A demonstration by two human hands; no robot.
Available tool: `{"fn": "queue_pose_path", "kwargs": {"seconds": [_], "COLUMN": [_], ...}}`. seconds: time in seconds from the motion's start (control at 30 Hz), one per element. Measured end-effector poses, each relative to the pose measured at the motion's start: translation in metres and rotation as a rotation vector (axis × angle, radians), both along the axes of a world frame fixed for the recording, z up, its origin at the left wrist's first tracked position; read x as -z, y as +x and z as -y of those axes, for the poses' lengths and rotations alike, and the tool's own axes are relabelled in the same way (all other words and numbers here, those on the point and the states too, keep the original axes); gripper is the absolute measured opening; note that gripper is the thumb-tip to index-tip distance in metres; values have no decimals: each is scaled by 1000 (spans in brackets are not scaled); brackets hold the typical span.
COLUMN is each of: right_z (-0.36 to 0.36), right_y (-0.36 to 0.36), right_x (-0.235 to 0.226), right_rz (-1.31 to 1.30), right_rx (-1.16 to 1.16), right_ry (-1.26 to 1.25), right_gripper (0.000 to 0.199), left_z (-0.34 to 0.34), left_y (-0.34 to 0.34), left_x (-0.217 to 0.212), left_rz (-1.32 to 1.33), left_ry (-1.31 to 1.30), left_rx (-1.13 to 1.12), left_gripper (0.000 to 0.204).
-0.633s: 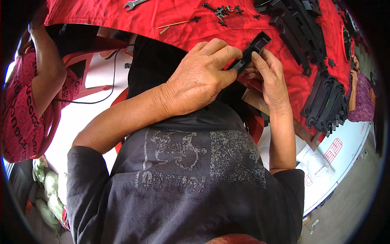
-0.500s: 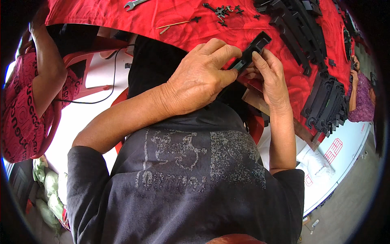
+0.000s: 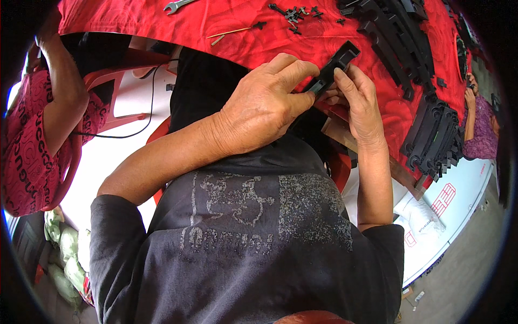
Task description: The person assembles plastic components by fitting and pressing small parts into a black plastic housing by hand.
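Note:
Between my two hands a long black plastic part (image 3: 341, 58) is held at a slant, its squared, hollow end pointing up and right. My left hand (image 3: 272, 100) is closed on its lower stretch, thumb and forefinger pinching the near side. On the other side my right hand (image 3: 359, 100) grips the part, with the thumb pressed on its face and the other fingers curled beneath. The lower end of the part is hidden behind my left hand. Both hands are just in front of the edge of the red cloth (image 3: 243, 51).
Small black pieces (image 3: 295, 15) lie scattered on the cloth, near a thin stick (image 3: 232, 32) and a wrench (image 3: 179, 5). Long black parts (image 3: 396, 46) pile up at the right, with another stack (image 3: 431, 135) nearer. One person (image 3: 54, 108) sits at left, another (image 3: 480, 127) at far right.

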State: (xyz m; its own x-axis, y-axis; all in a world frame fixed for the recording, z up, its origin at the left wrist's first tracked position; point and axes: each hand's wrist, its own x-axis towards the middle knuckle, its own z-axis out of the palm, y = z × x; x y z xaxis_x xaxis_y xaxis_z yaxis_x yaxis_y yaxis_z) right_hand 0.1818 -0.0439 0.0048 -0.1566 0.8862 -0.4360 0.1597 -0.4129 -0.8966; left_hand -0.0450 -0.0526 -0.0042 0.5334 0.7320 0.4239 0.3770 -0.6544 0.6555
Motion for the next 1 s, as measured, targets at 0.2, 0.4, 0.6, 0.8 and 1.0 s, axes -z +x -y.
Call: {"fn": "queue_pose_path", "kwargs": {"seconds": [0.2, 0.4, 0.6, 0.8, 1.0], "right_z": [0, 0, -1, 0, 0], "right_y": [0, 0, 1, 1, 1], "right_x": [1, 1, 1, 2, 1], "right_rz": [0, 2, 11, 26, 20], "right_rx": [8, 2, -8, 1, -5], "right_ry": [-12, -8, -15, 2, 1], "right_gripper": [34, 34, 36, 36, 35], "left_z": [-2, 0, 2, 0, -12], "left_y": [1, 1, 2, 5, 8], "left_x": [-2, -3, -2, -4, -11], "left_rz": [-20, -29, -24, -58, -167], "left_ry": [-14, -67, -150, -126, -114], "left_rx": [1, 8, 26, 21, 72], "left_gripper": [19, 20, 44, 59, 56]}}
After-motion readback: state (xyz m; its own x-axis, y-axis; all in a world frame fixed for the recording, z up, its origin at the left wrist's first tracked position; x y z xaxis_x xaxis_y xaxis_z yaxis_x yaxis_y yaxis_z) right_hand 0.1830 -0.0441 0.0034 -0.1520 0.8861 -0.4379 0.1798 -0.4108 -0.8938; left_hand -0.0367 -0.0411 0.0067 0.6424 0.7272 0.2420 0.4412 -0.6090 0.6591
